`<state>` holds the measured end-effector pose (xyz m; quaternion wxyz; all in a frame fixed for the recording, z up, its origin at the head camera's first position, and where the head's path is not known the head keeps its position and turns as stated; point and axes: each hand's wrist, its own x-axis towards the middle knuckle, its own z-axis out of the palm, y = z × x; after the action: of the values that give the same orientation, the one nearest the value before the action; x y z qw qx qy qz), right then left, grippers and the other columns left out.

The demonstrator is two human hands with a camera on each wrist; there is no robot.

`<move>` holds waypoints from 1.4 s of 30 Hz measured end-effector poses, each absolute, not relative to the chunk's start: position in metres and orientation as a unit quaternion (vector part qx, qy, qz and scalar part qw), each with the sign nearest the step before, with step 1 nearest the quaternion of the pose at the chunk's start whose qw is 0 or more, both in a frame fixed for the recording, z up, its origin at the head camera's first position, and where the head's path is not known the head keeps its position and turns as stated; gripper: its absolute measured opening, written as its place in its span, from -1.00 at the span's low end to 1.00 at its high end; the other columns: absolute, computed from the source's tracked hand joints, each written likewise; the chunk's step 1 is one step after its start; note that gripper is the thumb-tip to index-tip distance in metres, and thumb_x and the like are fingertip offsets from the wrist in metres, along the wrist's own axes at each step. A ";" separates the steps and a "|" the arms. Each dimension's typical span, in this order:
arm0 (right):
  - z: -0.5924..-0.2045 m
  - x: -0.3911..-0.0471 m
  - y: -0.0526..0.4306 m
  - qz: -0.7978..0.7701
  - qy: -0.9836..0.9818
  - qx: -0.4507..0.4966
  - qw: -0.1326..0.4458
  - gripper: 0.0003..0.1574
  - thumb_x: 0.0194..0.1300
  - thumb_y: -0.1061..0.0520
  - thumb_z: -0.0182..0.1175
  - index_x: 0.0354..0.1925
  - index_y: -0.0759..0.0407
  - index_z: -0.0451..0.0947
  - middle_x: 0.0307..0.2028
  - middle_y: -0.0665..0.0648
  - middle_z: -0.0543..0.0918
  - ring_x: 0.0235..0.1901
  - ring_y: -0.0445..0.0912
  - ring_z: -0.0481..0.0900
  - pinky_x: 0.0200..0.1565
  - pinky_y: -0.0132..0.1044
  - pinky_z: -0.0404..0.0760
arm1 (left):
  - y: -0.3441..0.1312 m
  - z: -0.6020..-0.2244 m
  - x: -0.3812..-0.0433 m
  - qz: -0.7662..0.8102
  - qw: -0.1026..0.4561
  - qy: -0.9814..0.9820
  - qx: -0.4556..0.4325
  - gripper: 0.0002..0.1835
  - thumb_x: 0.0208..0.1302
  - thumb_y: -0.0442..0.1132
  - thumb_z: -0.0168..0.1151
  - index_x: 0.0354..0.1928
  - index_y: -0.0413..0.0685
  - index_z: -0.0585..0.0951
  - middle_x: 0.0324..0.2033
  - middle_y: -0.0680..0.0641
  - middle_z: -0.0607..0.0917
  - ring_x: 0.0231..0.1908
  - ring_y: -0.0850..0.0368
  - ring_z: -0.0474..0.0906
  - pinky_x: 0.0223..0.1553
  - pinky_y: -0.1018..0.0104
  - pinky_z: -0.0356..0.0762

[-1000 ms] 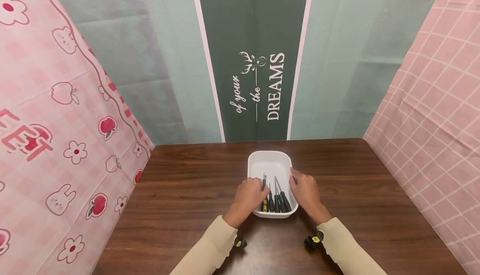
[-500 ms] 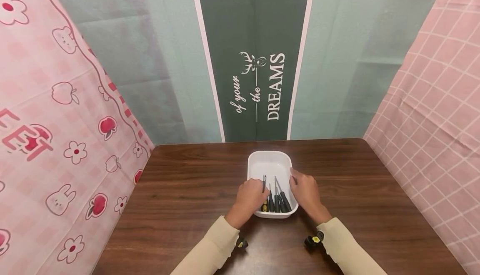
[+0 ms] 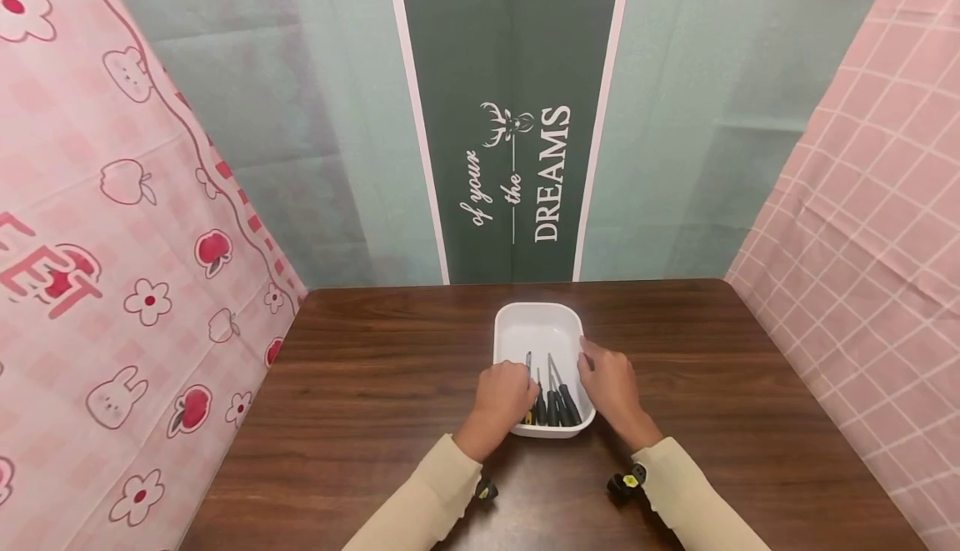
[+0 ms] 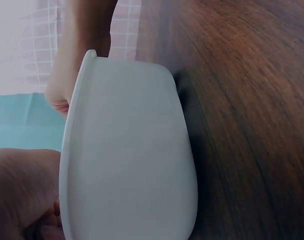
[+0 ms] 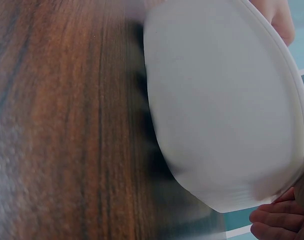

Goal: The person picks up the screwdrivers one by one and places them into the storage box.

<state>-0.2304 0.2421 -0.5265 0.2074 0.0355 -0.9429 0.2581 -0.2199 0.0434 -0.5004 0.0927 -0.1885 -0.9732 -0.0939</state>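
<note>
A white plastic tray stands on the table with several screwdrivers in its near half, shafts pointing away. My left hand reaches over the tray's left rim. Its curled fingers hold a slim screwdriver whose tip shows beyond the thumb; its handle is hidden by the hand. A black and yellow handle peeks out below that hand. At the right rim, my right hand grips the tray's side. In the left wrist view the tray wall blocks sight of the tools.
The brown wooden table runs back to a green cloth backdrop. Patterned pink cloths hang on the left and the right. Each wrist wears a small black device.
My left hand has shifted slightly right and toward me, covering more of the black and yellow handle. The right hand and the tray have stayed nearly where they were.
</note>
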 end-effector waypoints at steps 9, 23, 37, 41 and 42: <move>-0.526 -0.230 0.243 0.255 -0.944 0.036 0.207 -0.58 0.36 0.23 0.23 0.14 0.37 0.61 -0.03 0.42 0.69 -0.16 0.29 0.72 -0.22 0.11 0.64 | 0.046 -0.506 -0.218 -0.058 0.127 -0.972 -0.190 -0.55 0.22 -0.08 0.30 -0.78 0.04 0.41 -0.75 0.03 0.51 -0.73 0.15 0.38 -0.68 0.23 0.39; -0.526 -0.234 0.244 0.256 -0.939 0.048 0.224 -0.60 0.33 0.25 0.26 0.11 0.37 0.64 -0.07 0.42 0.70 -0.27 0.26 0.73 -0.30 0.07 0.63 | 0.050 -0.514 -0.218 0.006 0.137 -0.972 -0.193 -0.49 0.22 0.05 0.32 -0.81 0.08 0.41 -0.76 0.05 0.51 -0.69 0.13 0.49 -0.66 0.23 0.40; -0.527 -0.235 0.245 0.260 -0.935 0.053 0.235 -0.62 0.31 0.27 0.26 0.08 0.38 0.65 -0.08 0.40 0.71 -0.19 0.30 0.73 -0.22 0.16 0.63 | 0.054 -0.513 -0.216 0.038 0.143 -0.969 -0.198 -0.62 0.18 0.01 0.32 -0.73 0.08 0.55 -0.72 0.06 0.56 -0.65 0.13 0.53 -0.65 0.22 0.39; -0.526 -0.236 0.246 0.259 -0.936 0.052 0.233 -0.61 0.31 0.26 0.26 0.09 0.37 0.65 -0.08 0.40 0.71 -0.19 0.30 0.73 -0.23 0.16 0.62 | 0.056 -0.512 -0.216 0.038 0.138 -0.971 -0.193 -0.65 0.16 0.02 0.35 -0.70 0.08 0.58 -0.71 0.05 0.57 -0.64 0.12 0.54 -0.63 0.22 0.41; -0.526 -0.236 0.246 0.257 -0.937 0.052 0.232 -0.61 0.32 0.26 0.25 0.09 0.37 0.65 -0.08 0.40 0.71 -0.20 0.30 0.73 -0.23 0.16 0.62 | 0.056 -0.512 -0.216 0.038 0.138 -0.971 -0.192 -0.66 0.15 0.01 0.36 -0.70 0.08 0.58 -0.71 0.05 0.57 -0.64 0.12 0.54 -0.63 0.22 0.41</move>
<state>-0.2358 0.2458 -0.5256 0.2320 0.0522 -0.9367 0.2572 -0.2159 0.0559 -0.5119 0.1380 -0.1915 -0.9710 0.0382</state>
